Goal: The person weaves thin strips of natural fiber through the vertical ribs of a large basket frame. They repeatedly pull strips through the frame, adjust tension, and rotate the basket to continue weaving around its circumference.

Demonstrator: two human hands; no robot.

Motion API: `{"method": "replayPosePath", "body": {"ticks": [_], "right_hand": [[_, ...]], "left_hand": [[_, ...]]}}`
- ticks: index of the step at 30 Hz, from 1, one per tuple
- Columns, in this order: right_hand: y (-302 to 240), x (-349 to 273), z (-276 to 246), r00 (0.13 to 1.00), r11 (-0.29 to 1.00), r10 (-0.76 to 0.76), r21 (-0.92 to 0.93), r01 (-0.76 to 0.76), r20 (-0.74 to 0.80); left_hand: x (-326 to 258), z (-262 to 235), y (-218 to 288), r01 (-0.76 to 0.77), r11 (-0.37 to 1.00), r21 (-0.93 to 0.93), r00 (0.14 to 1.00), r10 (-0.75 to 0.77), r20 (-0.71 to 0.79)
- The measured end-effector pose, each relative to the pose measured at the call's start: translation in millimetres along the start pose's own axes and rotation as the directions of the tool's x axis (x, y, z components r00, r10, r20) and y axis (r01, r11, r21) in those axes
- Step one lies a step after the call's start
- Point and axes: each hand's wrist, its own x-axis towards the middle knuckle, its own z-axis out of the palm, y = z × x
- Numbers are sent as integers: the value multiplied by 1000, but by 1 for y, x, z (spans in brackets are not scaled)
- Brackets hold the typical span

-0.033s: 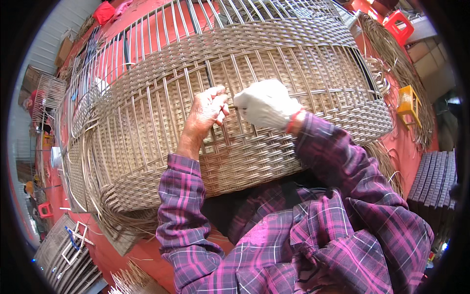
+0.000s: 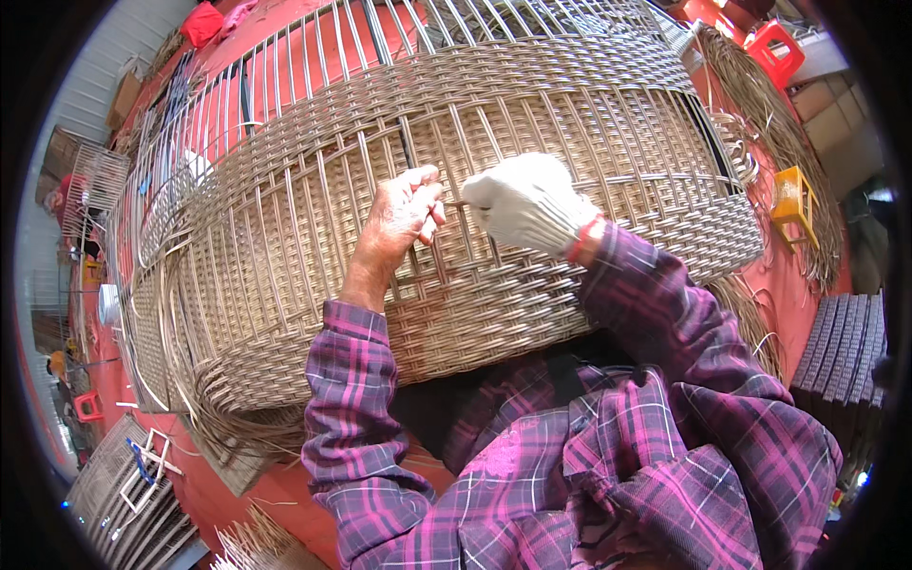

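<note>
A large wicker piece (image 2: 456,328) of tan-brown strands woven over a frame of metal bars lies in front of me. Between its woven bands, a stretch of paired upright strands (image 2: 294,223) is more open. My bare left hand (image 2: 404,214) rests at the middle of this stretch, its fingers curled in a pinch. A short length of brown weaving strand (image 2: 454,203) runs from there to my right hand (image 2: 524,201), which wears a white knitted glove and is closed on that strand. My fingertips partly hide where the strand passes among the uprights.
Bare metal bars (image 2: 318,57) stick up along the far side. Bundles of loose strands (image 2: 793,142) lie at the right, near a yellow stool (image 2: 793,204) and a red stool (image 2: 774,52). Stacked grey woven pieces (image 2: 841,347) are lower right; a white frame (image 2: 147,470) stands lower left.
My gloved right hand has shifted slightly to the right, away from my left hand, so a little more strand shows between them. My left hand has barely moved.
</note>
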Motion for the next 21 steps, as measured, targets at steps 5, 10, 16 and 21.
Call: {"method": "replayPosePath", "body": {"ticks": [5,10,16,21], "right_hand": [[1,-3,-6,992,990,-124,68,126,-30],[2,-9,-15,970,942,84,336,-2,-228],[-1,2,14,993,999,-46,-19,48,109],[16,1,38,991,870,126,485,-86,-49]], "left_hand": [[4,-4,-3,-6,996,92,998,-1,70],[0,-7,-3,-14,998,-56,997,18,75],[1,-6,3,66,973,220,990,-91,107],[1,-13,7,52,972,230,967,-107,231]]}}
